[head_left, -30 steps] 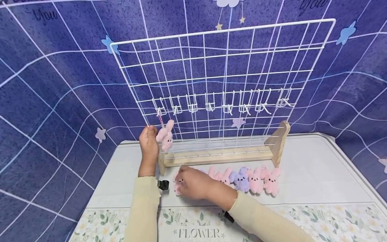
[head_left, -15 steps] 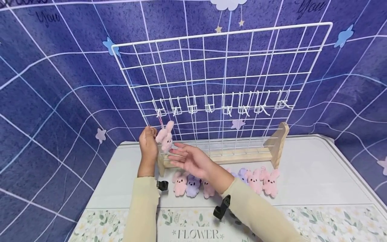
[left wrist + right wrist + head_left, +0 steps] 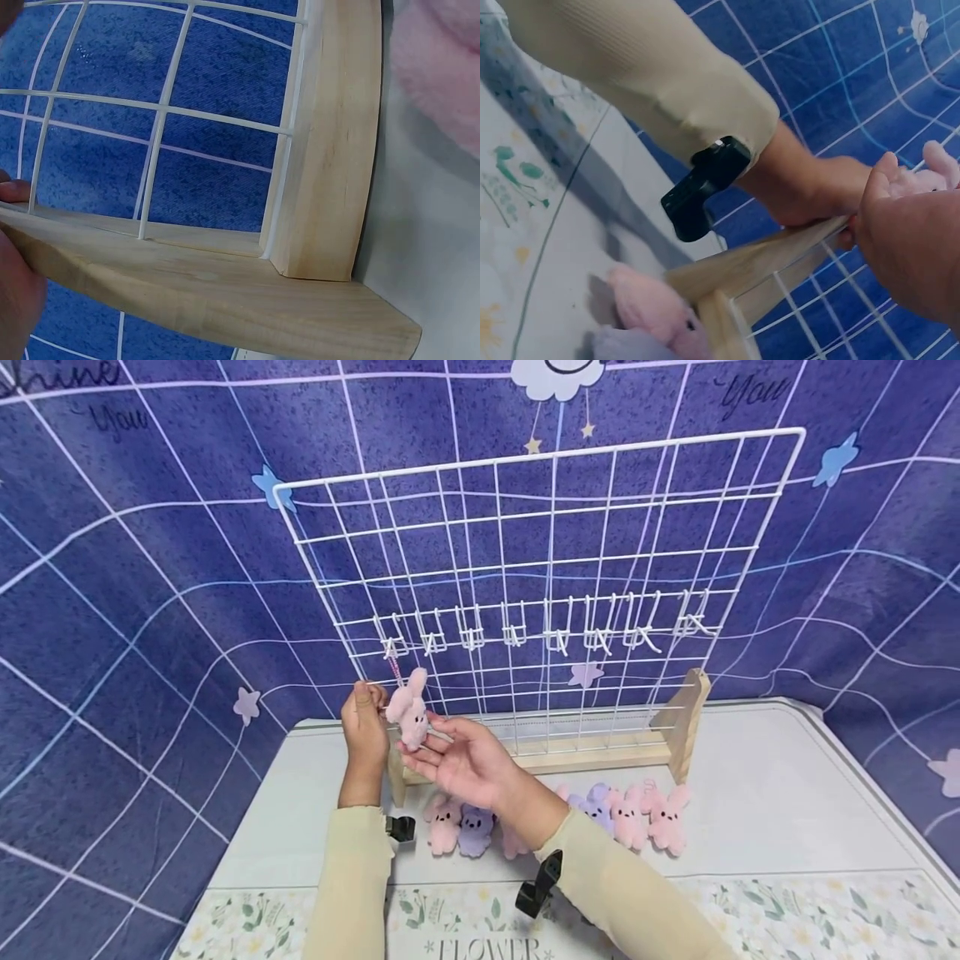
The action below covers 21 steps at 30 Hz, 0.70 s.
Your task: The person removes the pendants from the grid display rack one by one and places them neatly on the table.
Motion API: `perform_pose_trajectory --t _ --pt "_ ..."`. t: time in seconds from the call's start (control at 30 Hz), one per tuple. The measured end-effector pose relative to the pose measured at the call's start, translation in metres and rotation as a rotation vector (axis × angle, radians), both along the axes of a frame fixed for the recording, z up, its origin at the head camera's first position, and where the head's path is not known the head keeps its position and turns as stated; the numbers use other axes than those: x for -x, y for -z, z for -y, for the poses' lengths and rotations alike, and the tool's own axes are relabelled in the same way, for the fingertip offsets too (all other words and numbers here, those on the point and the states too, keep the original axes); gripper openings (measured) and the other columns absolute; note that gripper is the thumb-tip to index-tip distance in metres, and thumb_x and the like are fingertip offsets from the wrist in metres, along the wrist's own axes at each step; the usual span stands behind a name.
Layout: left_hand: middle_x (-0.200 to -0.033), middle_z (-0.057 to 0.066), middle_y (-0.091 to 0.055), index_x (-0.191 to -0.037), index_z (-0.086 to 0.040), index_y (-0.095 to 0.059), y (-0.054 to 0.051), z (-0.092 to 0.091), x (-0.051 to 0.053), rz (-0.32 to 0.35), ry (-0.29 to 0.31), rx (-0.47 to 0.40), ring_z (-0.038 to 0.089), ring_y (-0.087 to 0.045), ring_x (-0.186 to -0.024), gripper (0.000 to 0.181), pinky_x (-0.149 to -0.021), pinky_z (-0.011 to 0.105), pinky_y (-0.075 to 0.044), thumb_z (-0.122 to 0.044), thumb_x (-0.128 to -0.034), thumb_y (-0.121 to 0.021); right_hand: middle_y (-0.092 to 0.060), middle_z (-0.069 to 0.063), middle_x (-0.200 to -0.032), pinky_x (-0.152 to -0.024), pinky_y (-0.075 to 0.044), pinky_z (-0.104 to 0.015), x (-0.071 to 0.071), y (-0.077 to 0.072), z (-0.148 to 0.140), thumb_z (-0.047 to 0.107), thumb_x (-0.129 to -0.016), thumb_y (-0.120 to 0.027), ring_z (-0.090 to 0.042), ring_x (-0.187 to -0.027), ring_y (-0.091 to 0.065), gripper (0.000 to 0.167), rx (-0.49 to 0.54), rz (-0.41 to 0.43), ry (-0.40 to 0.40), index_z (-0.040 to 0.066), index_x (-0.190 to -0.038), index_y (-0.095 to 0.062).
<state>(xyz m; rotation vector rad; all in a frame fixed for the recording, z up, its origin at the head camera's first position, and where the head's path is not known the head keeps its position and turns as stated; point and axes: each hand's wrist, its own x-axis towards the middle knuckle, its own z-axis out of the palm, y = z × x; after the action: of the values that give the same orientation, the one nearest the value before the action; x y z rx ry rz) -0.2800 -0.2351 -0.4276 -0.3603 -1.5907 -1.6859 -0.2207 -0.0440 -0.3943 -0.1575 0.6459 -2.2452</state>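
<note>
A pink plush bunny keychain (image 3: 412, 718) hangs by its pink strap from the leftmost hook of a white wire grid rack (image 3: 551, 535). My left hand (image 3: 365, 727) grips the wooden end support (image 3: 187, 292) at the rack's left side; in the left wrist view its fingers lie on both faces of the wood. Palm up, my right hand (image 3: 468, 764) reaches the hanging bunny from the right. Its extended fingers touch the lower body, and the thumb is beside it. In the right wrist view the bunny (image 3: 930, 176) is partly hidden behind that hand.
A row of plush bunnies, pink (image 3: 444, 827) and purple (image 3: 476, 831), lies on the white tabletop (image 3: 787, 802) before the rack; my right arm covers the middle ones. Several white hooks (image 3: 558, 642) line the grid. Behind stands a blue patterned backdrop (image 3: 172, 510).
My right hand has risen from the leftmost bunny of the row to the hanging bunny and now touches it. My left hand has stayed at the rack's left side. The head view has shifted slightly.
</note>
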Motion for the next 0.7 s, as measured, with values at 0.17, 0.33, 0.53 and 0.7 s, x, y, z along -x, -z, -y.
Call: perform_pose_trajectory --t 0.17,0.33,0.53,0.7 --pt "-0.068 -0.008 -0.041 -0.071 -0.006 -0.038 0.001 0.001 0.0 -0.008 0.006 -0.008 0.005 -0.036 -0.062 0.053 -0.058 0.02 -0.027 -0.032 -0.1166 -0.033 -0.06 -0.009 -0.132 -0.109 -0.055 -0.03 -0.006 -0.011 -0.003 0.005 -0.107 -0.041 -0.021 -0.118 -0.068 0.043 -0.013 -0.108 -0.027 0.015 -0.149 -0.04" --pt "-0.065 -0.015 -0.039 -0.073 -0.021 -0.044 0.001 0.0 -0.002 0.011 -0.025 -0.007 0.002 -0.031 -0.058 0.046 -0.055 0.022 -0.022 -0.038 -0.1155 -0.037 -0.056 -0.011 -0.135 -0.101 -0.058 -0.025 -0.014 -0.024 -0.006 0.0 -0.108 -0.037 -0.016 -0.112 -0.069 0.056 0.001 -0.164 -0.045 0.011 -0.162 -0.028" --pt "-0.062 -0.018 -0.039 -0.075 -0.025 -0.051 0.001 0.0 -0.003 0.008 -0.05 0.001 0.0 -0.031 -0.055 0.044 -0.053 0.023 -0.022 -0.037 -0.1155 -0.037 -0.052 -0.015 -0.139 -0.1 -0.058 -0.026 -0.024 -0.04 -0.011 -0.003 -0.108 -0.038 -0.019 -0.112 -0.069 0.056 -0.01 -0.201 -0.009 0.01 -0.162 -0.031" --pt "-0.062 -0.016 -0.038 -0.07 -0.024 -0.044 0.001 0.001 -0.002 -0.014 -0.015 0.013 0.003 -0.031 -0.056 0.048 -0.055 0.024 -0.023 -0.036 -0.1158 -0.036 -0.051 -0.016 -0.142 -0.1 -0.059 -0.026 -0.028 -0.051 -0.015 -0.004 -0.108 -0.038 -0.02 -0.112 -0.07 0.055 -0.007 -0.209 0.013 0.008 -0.161 -0.033"
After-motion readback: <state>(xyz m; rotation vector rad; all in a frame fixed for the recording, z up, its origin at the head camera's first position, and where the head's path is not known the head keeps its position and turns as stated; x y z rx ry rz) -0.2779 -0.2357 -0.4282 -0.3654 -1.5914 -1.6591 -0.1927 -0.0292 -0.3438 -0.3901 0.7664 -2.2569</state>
